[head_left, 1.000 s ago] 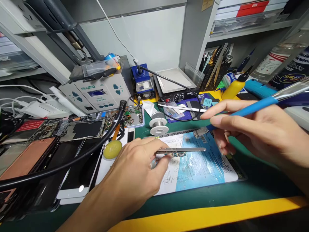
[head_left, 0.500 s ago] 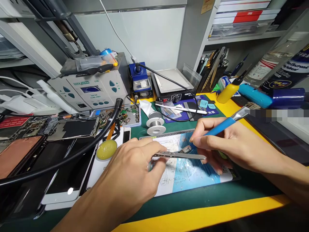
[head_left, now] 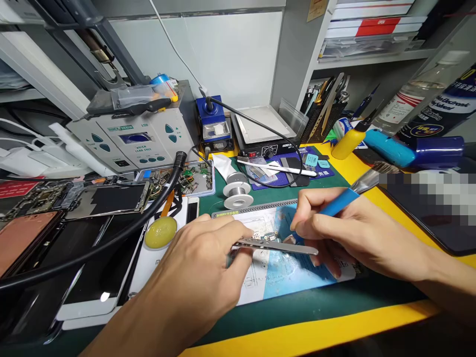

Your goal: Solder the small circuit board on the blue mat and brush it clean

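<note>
My left hand (head_left: pixel 208 263) pinches flat metal tweezers (head_left: pixel 286 247) between thumb and fingers, their free end pointing right. Just behind the tweezers a small circuit board (head_left: pixel 272 236) shows above the white and blue printed work mat (head_left: pixel 282 287). The tweezers partly hide the board, so how it is held cannot be seen. My right hand (head_left: pixel 334 223) is closed around a blue-handled brush (head_left: pixel 340 201) with its bristles up and to the right. The brush's lower end is largely hidden by my fingers, close to the board and tweezers.
A solder spool (head_left: pixel 238 193) stands behind the mat. On the left lie phones (head_left: pixel 92 267), a yellowish round pad (head_left: pixel 161 232) and a black hose (head_left: pixel 122 248). Behind are a hot-air station (head_left: pixel 134 139) and a tray of board parts (head_left: pixel 204 178). Bottles (head_left: pixel 405 104) stand at right.
The view has shifted slightly. More of the circuit board shows behind the tweezers, and the brush's lower end has drawn down and is less visible. Both hands keep their holds.
</note>
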Demonstrator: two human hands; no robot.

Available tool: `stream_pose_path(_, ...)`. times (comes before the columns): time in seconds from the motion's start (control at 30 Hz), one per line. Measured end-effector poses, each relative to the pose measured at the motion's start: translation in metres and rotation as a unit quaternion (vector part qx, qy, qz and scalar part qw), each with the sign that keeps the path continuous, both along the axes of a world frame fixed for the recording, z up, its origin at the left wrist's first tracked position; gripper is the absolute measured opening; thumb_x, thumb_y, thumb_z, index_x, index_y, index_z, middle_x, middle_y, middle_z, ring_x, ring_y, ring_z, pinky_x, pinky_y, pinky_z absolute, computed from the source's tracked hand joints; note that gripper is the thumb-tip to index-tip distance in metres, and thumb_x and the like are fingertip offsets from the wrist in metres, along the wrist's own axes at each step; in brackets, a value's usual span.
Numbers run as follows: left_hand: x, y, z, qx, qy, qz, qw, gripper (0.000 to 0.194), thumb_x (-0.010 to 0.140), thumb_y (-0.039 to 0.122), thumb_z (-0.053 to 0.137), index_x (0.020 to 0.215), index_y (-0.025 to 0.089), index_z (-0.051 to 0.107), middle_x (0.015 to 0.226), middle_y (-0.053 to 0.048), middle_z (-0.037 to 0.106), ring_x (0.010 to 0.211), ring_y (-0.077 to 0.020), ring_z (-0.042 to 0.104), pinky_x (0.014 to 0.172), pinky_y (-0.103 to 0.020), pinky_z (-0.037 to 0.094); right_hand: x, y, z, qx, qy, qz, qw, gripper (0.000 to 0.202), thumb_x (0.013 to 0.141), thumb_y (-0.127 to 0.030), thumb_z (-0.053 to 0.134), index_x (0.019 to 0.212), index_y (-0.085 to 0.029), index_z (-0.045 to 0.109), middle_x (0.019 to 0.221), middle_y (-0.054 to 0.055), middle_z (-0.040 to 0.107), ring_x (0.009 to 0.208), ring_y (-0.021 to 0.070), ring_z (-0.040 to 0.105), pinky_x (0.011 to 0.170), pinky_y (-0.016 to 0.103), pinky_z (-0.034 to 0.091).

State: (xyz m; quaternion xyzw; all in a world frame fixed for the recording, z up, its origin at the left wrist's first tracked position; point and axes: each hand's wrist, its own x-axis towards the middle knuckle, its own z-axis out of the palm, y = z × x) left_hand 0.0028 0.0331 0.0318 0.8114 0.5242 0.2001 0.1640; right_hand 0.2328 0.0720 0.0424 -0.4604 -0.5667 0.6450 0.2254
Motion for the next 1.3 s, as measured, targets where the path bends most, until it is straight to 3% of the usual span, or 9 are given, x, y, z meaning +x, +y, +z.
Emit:
stream_pose_path(0.23,-0.002,-0.002,0.001,-0.030,0.000,0.007,1.000,0.018,0.087,0.016,0.056,0.083,0.026,0.071,0.077,0.005,0.066,0.075,-0.0153,0.057,0.070,-0.029,0.035,-0.005,0.001,0.001,0.035,0.004,-0.038,0.999,0.016,0.081,-0.025,0.060,0.067,-0.020,0.055,0.052,-0.003,0.064,0.034,0.0081,0.055,0.031,0.012,0.034)
stream_pose_path(0.4,-0.001,-0.002,0.001,-0.032,-0.005,0.010,0.999,0.019,0.088,0.017,0.055,0.081,0.025,0.070,0.076,0.005,0.066,0.073,-0.0155,0.056,0.070,-0.030,0.034,-0.005,0.000,0.001,0.006,0.014,-0.020,1.000,0.017,0.079,-0.027,0.061,0.064,-0.020,0.055,0.050,-0.003,0.061,0.034,0.0089,0.054,0.032,0.014,0.038)
stream_pose_path(0.57,-0.002,-0.003,0.000,-0.034,-0.009,0.011,0.999,0.018,0.088,0.017,0.055,0.085,0.027,0.070,0.078,0.005,0.066,0.075,-0.0157,0.055,0.071,-0.030,0.034,-0.005,0.000,0.002,0.010,0.020,-0.044,0.999,0.016,0.078,-0.027,0.063,0.066,-0.020,0.055,0.049,-0.002,0.062,0.033,0.0086,0.053,0.030,0.013,0.033)
stream_pose_path(0.77,0.000,-0.002,0.000,-0.039,-0.017,0.030,0.999,0.018,0.087,0.018,0.056,0.085,0.028,0.070,0.081,0.006,0.068,0.077,-0.0163,0.055,0.071,-0.030,0.035,-0.003,0.001,0.000,-0.008,0.033,-0.029,0.999,0.015,0.080,-0.024,0.061,0.066,-0.020,0.057,0.049,-0.002,0.060,0.036,0.0097,0.052,0.033,0.016,0.040)
stream_pose_path(0.93,0.000,-0.003,-0.001,-0.045,-0.010,0.032,0.998,0.016,0.088,0.019,0.056,0.083,0.027,0.069,0.079,0.005,0.066,0.076,-0.0163,0.053,0.069,-0.030,0.033,-0.005,-0.003,0.001,0.111,-0.020,-0.009,0.994,0.018,0.087,-0.031,0.067,0.074,-0.019,0.062,0.056,-0.003,0.062,0.041,0.0083,0.053,0.037,0.016,0.041)
stream_pose_path(1.1,0.000,-0.004,-0.004,-0.023,-0.018,0.022,0.999,0.016,0.088,0.018,0.056,0.081,0.025,0.068,0.076,0.004,0.063,0.072,-0.0153,0.052,0.069,-0.031,0.032,-0.003,-0.009,0.003,0.265,-0.122,0.064,0.954,0.014,0.089,-0.026,0.064,0.078,-0.019,0.064,0.066,-0.001,0.067,0.051,0.0090,0.057,0.048,0.017,0.047)
stream_pose_path(1.17,0.000,-0.003,-0.005,-0.018,-0.019,0.020,0.999,0.016,0.088,0.018,0.056,0.080,0.024,0.068,0.075,0.004,0.063,0.071,-0.0152,0.051,0.069,-0.032,0.032,-0.001,-0.010,0.002,0.281,-0.125,0.076,0.948,0.013,0.087,-0.022,0.063,0.075,-0.019,0.063,0.065,-0.001,0.066,0.051,0.0090,0.056,0.047,0.017,0.047)
stream_pose_path(1.3,0.000,-0.002,-0.003,-0.020,-0.023,0.022,0.999,0.018,0.089,0.017,0.054,0.079,0.023,0.068,0.075,0.003,0.063,0.070,-0.0155,0.051,0.070,-0.032,0.032,-0.001,-0.009,0.001,0.226,-0.078,0.053,0.969,0.016,0.090,-0.027,0.058,0.076,-0.019,0.063,0.063,0.000,0.064,0.050,0.0113,0.057,0.045,0.020,0.048)
